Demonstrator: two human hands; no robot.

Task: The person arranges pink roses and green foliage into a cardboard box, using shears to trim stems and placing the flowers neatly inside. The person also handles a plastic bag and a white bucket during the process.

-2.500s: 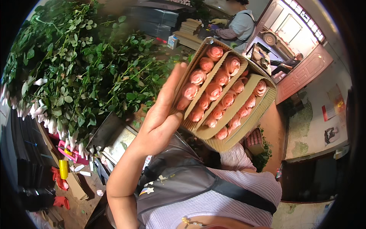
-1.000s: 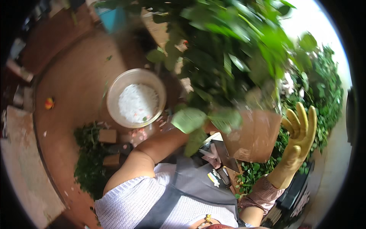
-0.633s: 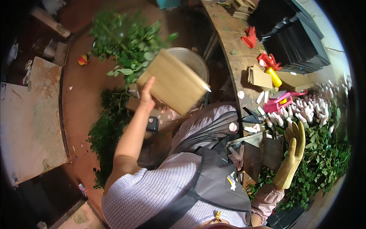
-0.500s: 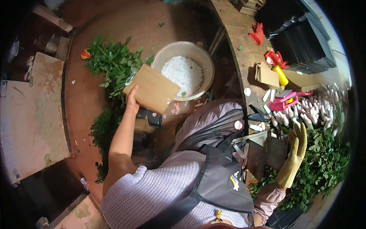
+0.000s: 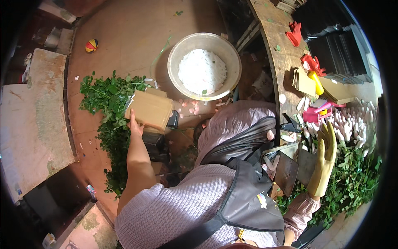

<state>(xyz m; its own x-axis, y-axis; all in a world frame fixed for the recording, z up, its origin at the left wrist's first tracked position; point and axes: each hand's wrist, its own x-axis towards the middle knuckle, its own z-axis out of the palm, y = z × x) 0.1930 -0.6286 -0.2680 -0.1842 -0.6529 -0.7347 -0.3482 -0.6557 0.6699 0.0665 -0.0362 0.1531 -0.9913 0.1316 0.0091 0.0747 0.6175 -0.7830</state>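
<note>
My bare left hand (image 5: 135, 125) grips the edge of a brown cardboard-wrapped bundle (image 5: 150, 110), its fingers partly hidden. Leafy green stems (image 5: 108, 93) spread out from the bundle's left side, over a row of similar greenery on the floor. What is inside the cardboard cannot be seen. On the other side, my right hand (image 5: 326, 159) wears a pale yellow glove and is raised with its fingers stretched out and nothing in it. It is nearest to a pile of leafy stems (image 5: 352, 174) whose heads wear white sleeves (image 5: 352, 122).
A large round tub (image 5: 174, 83) of white pieces stands on the floor ahead. Along the right runs a wooden bench (image 5: 284, 62) with red gloves (image 5: 294, 34), cardboard pieces (image 5: 304, 83), a yellow roll (image 5: 316, 83) and a pink tool (image 5: 317, 113). A striped ball (image 5: 91, 45) lies far left.
My left hand has moved the bundle down and to the left, away from the tub's rim, onto the greenery. My gloved right hand stays raised and open.
</note>
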